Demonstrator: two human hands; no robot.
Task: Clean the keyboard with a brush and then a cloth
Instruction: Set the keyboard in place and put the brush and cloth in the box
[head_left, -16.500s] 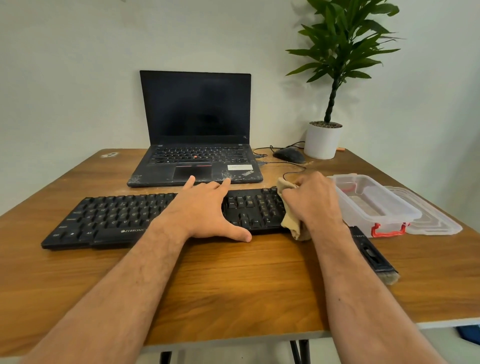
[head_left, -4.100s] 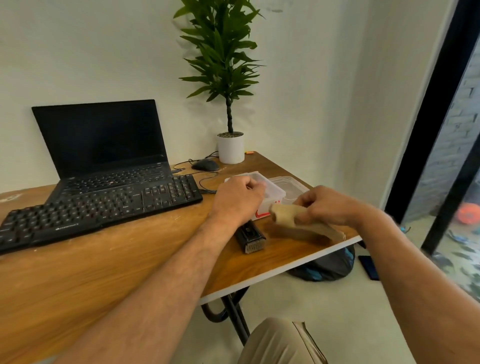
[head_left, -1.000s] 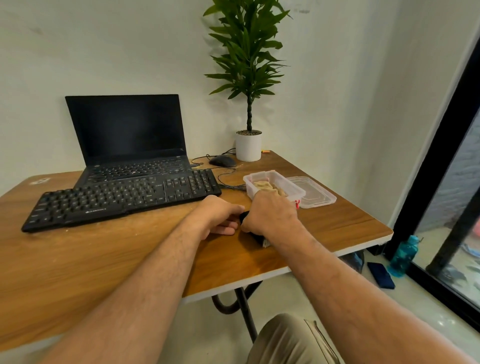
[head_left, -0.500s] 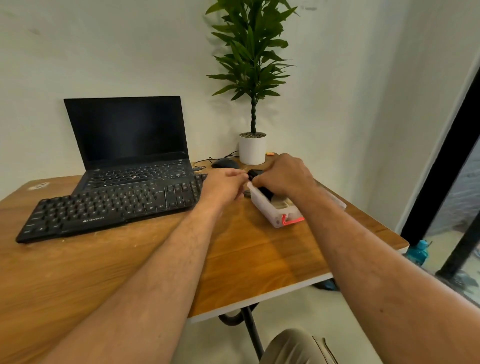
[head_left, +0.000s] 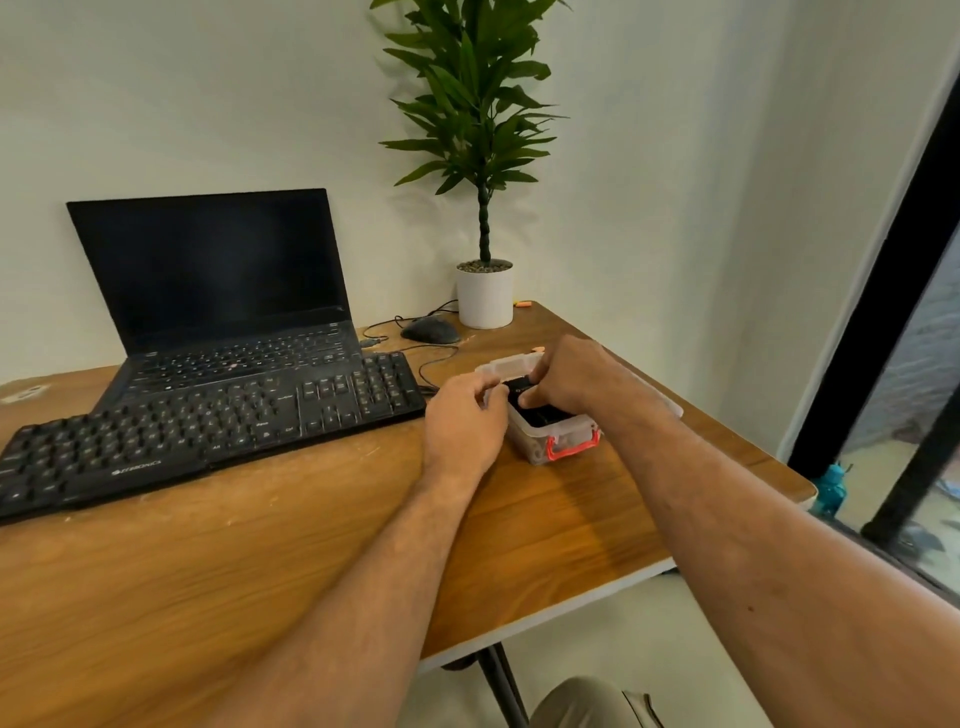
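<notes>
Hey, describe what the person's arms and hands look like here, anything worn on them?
Both forearms are bare, with no sleeve in view. The left hand and right hand wear no gloves; no watch, bracelet or ring shows. Both forearms have visible hair. At the bottom edge, khaki trousers show.

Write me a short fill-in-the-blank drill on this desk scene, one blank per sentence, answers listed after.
1. The black brush is being put into the clear plastic ____.
2. The box's near latch is coloured ____.
3. The keyboard lies directly in front of the ____.
4. The potted plant stands in a ____ pot.

Missing words: box; red; laptop; white
</notes>
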